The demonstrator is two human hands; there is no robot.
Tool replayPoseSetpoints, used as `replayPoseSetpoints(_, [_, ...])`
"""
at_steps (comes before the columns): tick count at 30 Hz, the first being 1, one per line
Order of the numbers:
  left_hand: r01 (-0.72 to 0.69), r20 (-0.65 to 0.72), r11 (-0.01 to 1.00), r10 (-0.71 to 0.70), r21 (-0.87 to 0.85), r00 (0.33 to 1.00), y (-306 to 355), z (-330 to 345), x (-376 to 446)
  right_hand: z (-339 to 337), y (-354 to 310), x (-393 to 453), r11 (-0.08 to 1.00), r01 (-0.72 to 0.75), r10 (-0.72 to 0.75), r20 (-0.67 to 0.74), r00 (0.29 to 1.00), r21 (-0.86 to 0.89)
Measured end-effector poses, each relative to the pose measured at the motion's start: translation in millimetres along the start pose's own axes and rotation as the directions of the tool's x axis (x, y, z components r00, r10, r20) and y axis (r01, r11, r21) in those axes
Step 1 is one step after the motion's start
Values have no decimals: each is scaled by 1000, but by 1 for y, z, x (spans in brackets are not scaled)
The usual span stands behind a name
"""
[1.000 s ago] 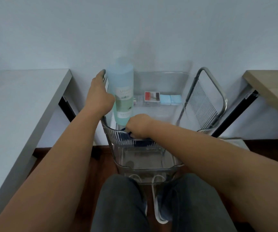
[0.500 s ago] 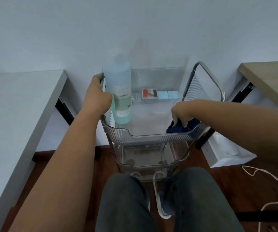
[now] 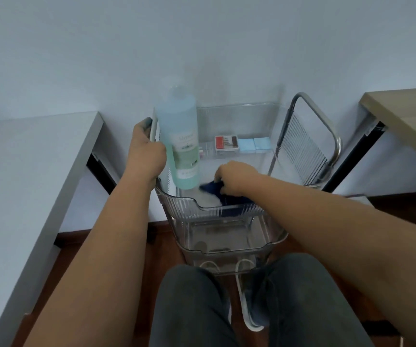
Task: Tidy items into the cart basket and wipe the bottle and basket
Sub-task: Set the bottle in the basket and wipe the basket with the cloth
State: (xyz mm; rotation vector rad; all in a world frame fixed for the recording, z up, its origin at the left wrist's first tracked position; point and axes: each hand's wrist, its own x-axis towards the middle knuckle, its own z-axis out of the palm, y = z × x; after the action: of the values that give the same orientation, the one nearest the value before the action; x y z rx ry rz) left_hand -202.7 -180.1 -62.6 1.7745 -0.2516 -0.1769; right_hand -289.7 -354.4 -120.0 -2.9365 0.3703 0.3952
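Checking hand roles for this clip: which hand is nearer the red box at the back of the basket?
Right. The right hand, gripping the dark blue cloth, sits just in front of the red box; the left hand is across the bottle, at the basket's left side.

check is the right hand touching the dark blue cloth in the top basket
Touching. The head view shows the right hand with fingers curled round the dark blue cloth, pressing it down inside the clear top basket.
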Motion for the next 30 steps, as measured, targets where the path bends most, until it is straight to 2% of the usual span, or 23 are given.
replayPoseSetpoints(2, [-16, -6, 1000, 16, -2, 1000, -3, 1, 0, 0, 7, 7, 990, -141, 141, -32, 989, 7])
replayPoseSetpoints(4, [-29, -13, 1000, 29, -4, 999, -4, 2, 0, 6, 6, 15, 976, -216, 216, -48, 975, 5])
replayPoseSetpoints(8, [-49, -34, 999, 49, -19, 998, -6, 1, 1, 25, -7, 28, 982, -188, 189, -86, 978, 17])
replayPoseSetpoints(11, [-42, -29, 999, 42, -17, 999, -9, 1, 3, 25, -9, 36, 983, -180, 181, -56, 982, 20])
replayPoseSetpoints(15, [-42, -16, 999, 42, -11, 999, -12, 2, -2, 13, 4, 37, 954, -289, 291, -15, 957, 85])
replayPoseSetpoints(18, [-52, -35, 997, 51, -50, 998, -14, 1, -5, 3, 38, 28, 922, -388, 387, -70, 919, 0])
replayPoseSetpoints(21, [-39, -66, 993, 32, -110, 997, -15, 3, -11, -13, 70, 15, 857, -504, 509, 21, 861, -111])
replayPoseSetpoints(25, [-77, -135, 967, 45, -244, 990, -20, 11, -23, -20, 77, 9, 812, -484, 566, 235, 790, -325])
replayPoseSetpoints(27, [-76, -187, 960, 25, -269, 982, -23, 14, -27, -17, 70, 2, 805, -427, 552, 257, 793, -412])
replayPoseSetpoints(30, [-86, -258, 975, 31, -206, 966, -26, 16, -29, -9, 53, -9, 837, -407, 517, 289, 805, -365])
